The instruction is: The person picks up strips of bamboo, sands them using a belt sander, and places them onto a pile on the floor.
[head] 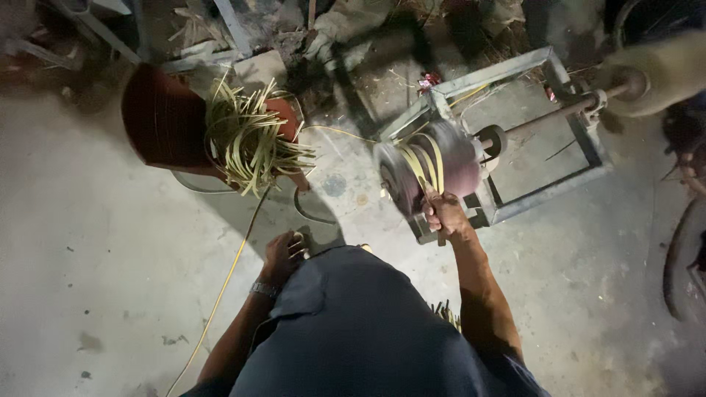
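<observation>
From the head camera, looking down, the person's right hand [443, 213] is closed around a short stick-like handle or strip end, pressed against the near side of a spinning drum [430, 167]. Yellow strips [425, 160] are wound around the drum, whose long axis follows a shaft [555, 114] running to the far right across a metal frame [515, 73]. The drum lies just beyond the right hand, touching it, so that hand is much the nearer. The left hand [283, 254] rests at the person's knee, fingers curled loosely, holding nothing that can be made out. Farther left, a reddish-brown tub [158, 117] lies tipped, a tangled bundle of strips [250, 140] spilling from it. A thin yellow cord [224, 287] trails over the concrete floor [88, 242].
</observation>
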